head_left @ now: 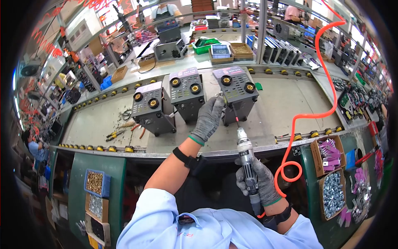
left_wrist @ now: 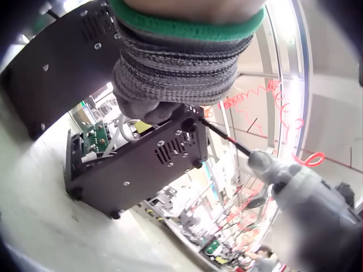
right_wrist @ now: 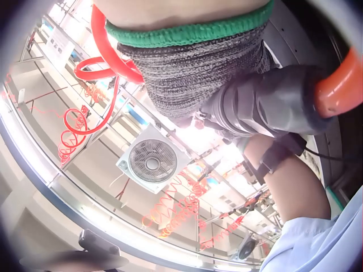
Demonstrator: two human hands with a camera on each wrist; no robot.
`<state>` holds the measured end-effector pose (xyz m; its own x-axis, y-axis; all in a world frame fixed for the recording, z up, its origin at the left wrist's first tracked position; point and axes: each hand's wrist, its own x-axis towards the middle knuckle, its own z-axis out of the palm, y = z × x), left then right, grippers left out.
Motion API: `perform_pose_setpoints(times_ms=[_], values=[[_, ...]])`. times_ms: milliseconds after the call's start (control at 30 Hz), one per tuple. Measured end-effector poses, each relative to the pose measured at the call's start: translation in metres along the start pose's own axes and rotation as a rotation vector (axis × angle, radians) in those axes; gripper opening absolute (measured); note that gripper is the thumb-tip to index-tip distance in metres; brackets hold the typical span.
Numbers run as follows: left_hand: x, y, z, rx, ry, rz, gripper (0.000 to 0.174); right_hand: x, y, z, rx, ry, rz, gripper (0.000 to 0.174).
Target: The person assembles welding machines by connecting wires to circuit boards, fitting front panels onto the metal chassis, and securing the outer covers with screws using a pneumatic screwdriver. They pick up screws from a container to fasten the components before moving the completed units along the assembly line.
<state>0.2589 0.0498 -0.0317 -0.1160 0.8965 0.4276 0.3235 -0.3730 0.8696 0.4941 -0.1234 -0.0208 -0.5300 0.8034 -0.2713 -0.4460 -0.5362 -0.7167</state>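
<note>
Three dark metal equipment cases stand on the bench, each with two brass-ringed sockets in its front. At the right-hand case (head_left: 238,97), my gloved left hand (head_left: 208,120) holds the left edge, its fingertips partly hidden. The left wrist view shows curled fingers on the upper edge of that case (left_wrist: 142,170), with a green circuit board (left_wrist: 96,139) inside the open side. My gloved right hand (head_left: 265,180) grips an air screwdriver (head_left: 248,166). Its long bit (left_wrist: 227,137) reaches the front of the case near the corner. An orange hose (right_wrist: 340,88) leaves the screwdriver's rear end.
Left of that case stand the middle case (head_left: 186,95) and the left case (head_left: 153,110). Pliers (head_left: 114,135) lie on the bench. Boxes of screws (head_left: 333,195) and purple-wrapped parts (head_left: 329,153) sit at right; a blue bin of brass parts (head_left: 96,182) is at left. The hose (head_left: 306,116) loops on the right.
</note>
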Motion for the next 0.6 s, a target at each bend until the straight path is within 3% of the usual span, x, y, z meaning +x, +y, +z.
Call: perform_pose_setpoints(times_ms=[67, 133, 167, 200, 267, 367, 433, 500, 533, 600], values=[[-0.023, -0.025, -0.006, -0.066, 0.037, -0.115, 0.038, -0.004, 0.0, -0.009, -0.226, 0.027, 0.013, 0.077], [-0.042, -0.027, -0.016, -0.507, -0.278, -0.916, 0.029, -0.007, 0.008, -0.032, -0.494, 0.035, -0.151, 0.07], [-0.043, -0.087, -0.036, -1.227, -0.588, -0.993, 0.019, -0.005, 0.015, -0.054, -0.799, 0.099, -0.271, 0.067], [-0.046, -0.076, -0.032, -1.228, -0.587, -1.002, 0.019, -0.003, 0.018, -0.065, -1.103, 0.164, -0.397, 0.065], [-0.039, -0.055, -0.022, -0.919, -0.027, -1.038, 0.018, -0.005, 0.016, -0.073, -1.16, 0.152, -0.5, 0.063], [-0.043, -0.074, -0.029, -0.928, -0.191, -0.97, 0.015, -0.017, 0.022, -0.081, -1.191, 0.145, -0.534, 0.061], [-0.043, -0.07, -0.026, -0.952, -0.275, -0.972, 0.017, -0.034, 0.019, -0.067, -0.404, 0.045, -0.019, 0.059], [-0.043, -0.052, -0.016, -0.91, -0.345, -0.954, 0.024, -0.045, 0.022, -0.055, -0.294, 0.078, 0.049, 0.058], [-0.046, -0.068, -0.009, -0.907, -0.358, -0.955, 0.024, -0.049, 0.023, -0.053, -0.189, 0.1, 0.123, 0.058], [-0.051, -0.097, 0.007, -0.017, -0.532, 0.166, 0.033, -0.054, 0.025, -0.055, -0.159, 0.1, 0.126, 0.058]])
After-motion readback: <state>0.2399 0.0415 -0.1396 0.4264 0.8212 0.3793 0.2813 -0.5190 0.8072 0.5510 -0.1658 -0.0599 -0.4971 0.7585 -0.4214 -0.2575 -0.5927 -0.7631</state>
